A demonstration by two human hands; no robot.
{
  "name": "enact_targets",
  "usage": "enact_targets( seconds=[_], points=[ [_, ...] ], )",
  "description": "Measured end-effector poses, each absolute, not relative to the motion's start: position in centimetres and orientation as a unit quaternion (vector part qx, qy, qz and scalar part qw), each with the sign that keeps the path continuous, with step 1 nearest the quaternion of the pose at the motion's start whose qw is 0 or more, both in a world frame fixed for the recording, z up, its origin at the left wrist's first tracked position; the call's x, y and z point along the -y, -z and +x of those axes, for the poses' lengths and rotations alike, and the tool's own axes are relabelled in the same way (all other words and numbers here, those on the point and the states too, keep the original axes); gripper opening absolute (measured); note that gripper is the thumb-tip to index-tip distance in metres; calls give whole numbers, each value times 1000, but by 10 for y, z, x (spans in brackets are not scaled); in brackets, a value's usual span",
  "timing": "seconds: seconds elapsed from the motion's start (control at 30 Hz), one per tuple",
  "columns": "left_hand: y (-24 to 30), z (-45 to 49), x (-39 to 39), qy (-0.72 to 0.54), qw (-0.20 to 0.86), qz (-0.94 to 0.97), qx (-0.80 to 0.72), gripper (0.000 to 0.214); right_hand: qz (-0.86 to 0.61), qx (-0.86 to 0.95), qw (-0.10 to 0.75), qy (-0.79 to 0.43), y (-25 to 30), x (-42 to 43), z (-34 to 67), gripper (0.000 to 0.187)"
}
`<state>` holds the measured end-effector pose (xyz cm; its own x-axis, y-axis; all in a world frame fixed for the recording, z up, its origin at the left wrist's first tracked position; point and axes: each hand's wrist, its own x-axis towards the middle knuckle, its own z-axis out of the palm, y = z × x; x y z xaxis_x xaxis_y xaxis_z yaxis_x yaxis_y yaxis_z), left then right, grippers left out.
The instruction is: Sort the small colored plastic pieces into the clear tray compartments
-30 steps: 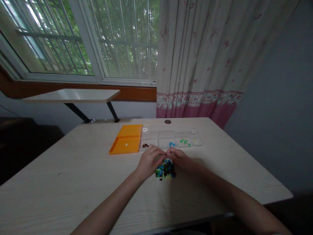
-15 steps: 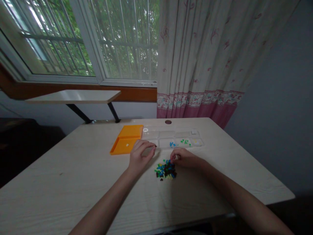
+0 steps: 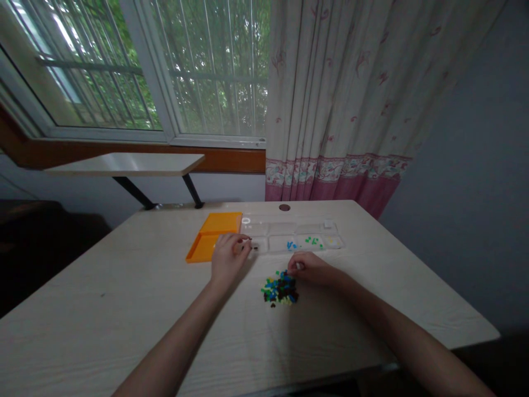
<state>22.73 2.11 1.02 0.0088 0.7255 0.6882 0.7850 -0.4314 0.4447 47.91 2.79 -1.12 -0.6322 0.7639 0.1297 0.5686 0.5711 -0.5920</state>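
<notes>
My left hand (image 3: 227,258) hovers over the left front compartment of the clear plastic tray (image 3: 278,243), its thumb and fingertips closed on a tiny dark brick (image 3: 250,239). Another dark piece (image 3: 255,248) lies in that compartment. My right hand (image 3: 309,267) rests at the upper right edge of a mixed pile of small bricks (image 3: 281,289), coloured brown, blue, green and yellow. Its fingers are curled together, and what they hold, if anything, is hidden. Blue bricks (image 3: 291,245), green bricks (image 3: 314,241) and a few yellow ones lie in separate front compartments.
An open orange case (image 3: 221,221) stands left of the tray, partly behind my left hand. The wooden desk (image 3: 136,298) has a raised shelf (image 3: 136,163) at the back left and a round cable hole (image 3: 285,207) near its rear edge. A curtain (image 3: 330,110) hangs behind.
My left hand has moved left and slightly up over the tray's left front compartment, and a dark piece now shows lying there. My right hand has stayed almost still beside the pile.
</notes>
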Motion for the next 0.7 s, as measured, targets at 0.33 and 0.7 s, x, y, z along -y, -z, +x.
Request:
enact_targets(
  seconds=[0.33,0.7],
  points=[
    [12,211,-42,385,17,-745,545,17,-423,831,223,-284,6,-26,477,18],
    [1,261,-3,356,-112,-840,394,12,-364,857,289,-221,10,-22,472,14]
  ],
)
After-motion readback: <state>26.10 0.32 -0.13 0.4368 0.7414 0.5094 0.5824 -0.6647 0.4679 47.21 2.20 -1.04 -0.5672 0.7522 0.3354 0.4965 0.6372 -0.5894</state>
